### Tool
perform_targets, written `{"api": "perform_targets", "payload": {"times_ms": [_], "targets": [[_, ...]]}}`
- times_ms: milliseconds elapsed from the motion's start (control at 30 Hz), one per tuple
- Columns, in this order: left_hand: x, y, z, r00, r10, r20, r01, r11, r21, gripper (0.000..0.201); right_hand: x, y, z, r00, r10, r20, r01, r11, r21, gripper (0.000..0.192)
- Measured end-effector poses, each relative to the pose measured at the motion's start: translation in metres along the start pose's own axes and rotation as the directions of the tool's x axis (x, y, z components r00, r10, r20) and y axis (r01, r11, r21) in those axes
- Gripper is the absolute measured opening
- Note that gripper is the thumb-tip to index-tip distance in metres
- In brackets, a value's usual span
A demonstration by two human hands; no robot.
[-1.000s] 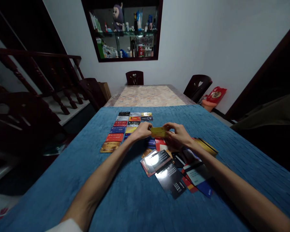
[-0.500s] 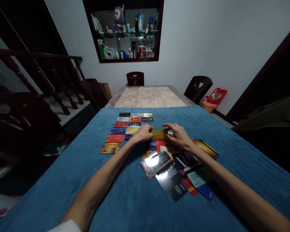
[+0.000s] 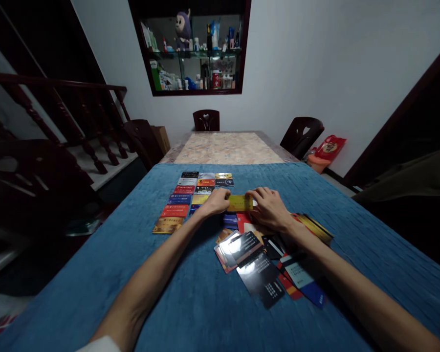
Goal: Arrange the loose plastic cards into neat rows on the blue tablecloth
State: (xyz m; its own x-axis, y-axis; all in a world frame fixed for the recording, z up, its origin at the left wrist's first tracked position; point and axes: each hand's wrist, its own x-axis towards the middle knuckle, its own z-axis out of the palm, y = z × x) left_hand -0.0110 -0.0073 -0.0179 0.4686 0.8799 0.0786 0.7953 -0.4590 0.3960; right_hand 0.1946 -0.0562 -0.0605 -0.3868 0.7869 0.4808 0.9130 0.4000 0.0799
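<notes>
Big blue-covered surface (image 3: 190, 298) under everything, both forearms reaching out over it. Left of the hands and a bit further out sits the tidy grid of cards (image 3: 190, 195), laid face up in neat rows. Nearer than the hands and off to the right is the messy pile of cards (image 3: 264, 264), overlapping every which way, some black, some red and blue.

The yellow card (image 3: 240, 203) is right between the two hands, long axis running left to right, held roughly flat just above the pile's far edge. The grid starts just beside the left hand, so that hand is the nearer one to the rows.

Left hand (image 3: 216, 201) is curled, fingertips pinching the card's left end. Right hand (image 3: 269, 208) has the right end, fingers bent over the top edge, thumb side hidden so I can't tell how firmly it's gripping
</notes>
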Motion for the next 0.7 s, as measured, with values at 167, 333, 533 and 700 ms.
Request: {"api": "perform_targets", "payload": {"times_ms": [167,333,533,700], "targets": [[0.0004,0.0002,-0.0009,1.0,-0.009,0.0,0.009,1.0,0.006,0.017,-0.0001,-0.0013,-0.0012,1.0,-0.019,-0.023,0.019,0.999,-0.03,0.04],[0.0016,-0.002,0.0012,0.999,-0.017,-0.046,0.017,1.0,-0.007,0.03,-0.0007,0.0007,-0.0019,0.998,-0.041,-0.053,0.04,0.999,-0.017,0.037],[0.0005,-0.0039,0.0039,0.995,-0.004,-0.105,-0.005,0.996,-0.089,0.036,-0.0014,0.0042,-0.004,0.998,-0.045,-0.044,0.045,0.999,-0.007,0.039],[-0.0009,-0.0047,0.0079,0.985,0.074,-0.156,-0.088,0.992,-0.085,0.033,-0.0022,0.0059,-0.0033,0.998,-0.034,-0.061,0.034,0.999,-0.004,0.038]]}}
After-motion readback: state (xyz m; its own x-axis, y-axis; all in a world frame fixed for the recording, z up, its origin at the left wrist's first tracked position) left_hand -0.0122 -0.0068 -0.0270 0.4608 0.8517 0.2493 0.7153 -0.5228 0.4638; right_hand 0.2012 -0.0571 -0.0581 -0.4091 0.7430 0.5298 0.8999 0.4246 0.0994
